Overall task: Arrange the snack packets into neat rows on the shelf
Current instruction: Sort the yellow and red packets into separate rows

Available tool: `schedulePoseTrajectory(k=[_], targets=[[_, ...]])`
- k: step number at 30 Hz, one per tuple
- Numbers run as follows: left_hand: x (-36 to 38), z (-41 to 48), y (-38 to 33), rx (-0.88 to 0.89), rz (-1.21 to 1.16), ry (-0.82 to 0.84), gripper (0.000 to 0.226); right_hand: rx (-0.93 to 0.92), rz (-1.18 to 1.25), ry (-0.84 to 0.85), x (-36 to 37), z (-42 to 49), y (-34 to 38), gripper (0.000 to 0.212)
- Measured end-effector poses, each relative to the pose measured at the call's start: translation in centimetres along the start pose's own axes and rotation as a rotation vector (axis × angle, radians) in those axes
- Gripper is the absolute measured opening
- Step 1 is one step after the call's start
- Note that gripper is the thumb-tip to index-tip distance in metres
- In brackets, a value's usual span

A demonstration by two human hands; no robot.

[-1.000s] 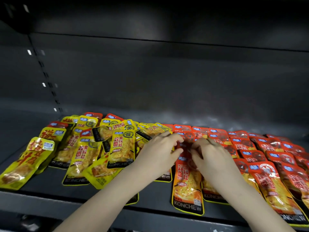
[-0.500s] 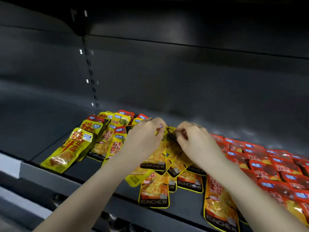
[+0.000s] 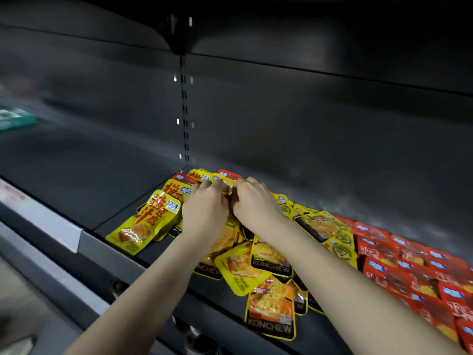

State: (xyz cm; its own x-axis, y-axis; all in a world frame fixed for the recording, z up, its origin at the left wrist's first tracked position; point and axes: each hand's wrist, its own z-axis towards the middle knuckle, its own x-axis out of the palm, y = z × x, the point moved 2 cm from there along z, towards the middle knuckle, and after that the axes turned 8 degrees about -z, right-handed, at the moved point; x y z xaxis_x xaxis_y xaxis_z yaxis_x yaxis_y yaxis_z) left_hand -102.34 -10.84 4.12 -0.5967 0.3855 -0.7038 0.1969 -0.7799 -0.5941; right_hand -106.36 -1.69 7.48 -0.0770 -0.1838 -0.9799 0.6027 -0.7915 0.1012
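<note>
head view: the left hand (image 3: 204, 211) and right hand (image 3: 253, 204) meet knuckle to knuckle, fingers curled and pinching the top edges of glossy yellow foil snack packets (image 3: 271, 257) at the back of a loose heap. below the grip and to both sides of it, these lie skewed and overlapping on the dark grey metal shelf (image 3: 217, 293). well to the right of the grip, flat red foil packets (image 3: 422, 265) sit in tidy overlapping rows. by my reading the red side is done and the yellow heap is mostly left
</note>
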Motion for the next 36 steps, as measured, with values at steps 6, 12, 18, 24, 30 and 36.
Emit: schedulePoseTrajectory(k=[6,12,18,24,30,36], targets=[[0.3,0.1,1.1,-0.046,0.12,0.041,0.025,-0.004,-0.071,0.022,1.8,1.1,0.2,0.031],[1.4,0.7,2.2,-0.009,0.161,0.061,0.03,-0.028,-0.09,0.017,2.4,1.5,-0.1,0.036],[1.5,0.7,2.4,0.006,0.171,0.056,0.028,0.04,-0.03,0.004,2.5,2.0,0.0,0.03],[1.4,0.7,2.3,0.014,0.139,0.026,0.033,0.128,0.162,-0.066,2.2,2.2,-0.1,0.018],[1.0,0.5,2.3,-0.021,-0.074,-0.067,0.032,0.158,0.388,-0.167,2.1,2.3,-0.7,0.012],[-0.5,0.0,1.0,-0.018,-0.36,-0.134,0.025,0.18,0.641,-0.354,1.6,2.2,-1.2,0.014]])
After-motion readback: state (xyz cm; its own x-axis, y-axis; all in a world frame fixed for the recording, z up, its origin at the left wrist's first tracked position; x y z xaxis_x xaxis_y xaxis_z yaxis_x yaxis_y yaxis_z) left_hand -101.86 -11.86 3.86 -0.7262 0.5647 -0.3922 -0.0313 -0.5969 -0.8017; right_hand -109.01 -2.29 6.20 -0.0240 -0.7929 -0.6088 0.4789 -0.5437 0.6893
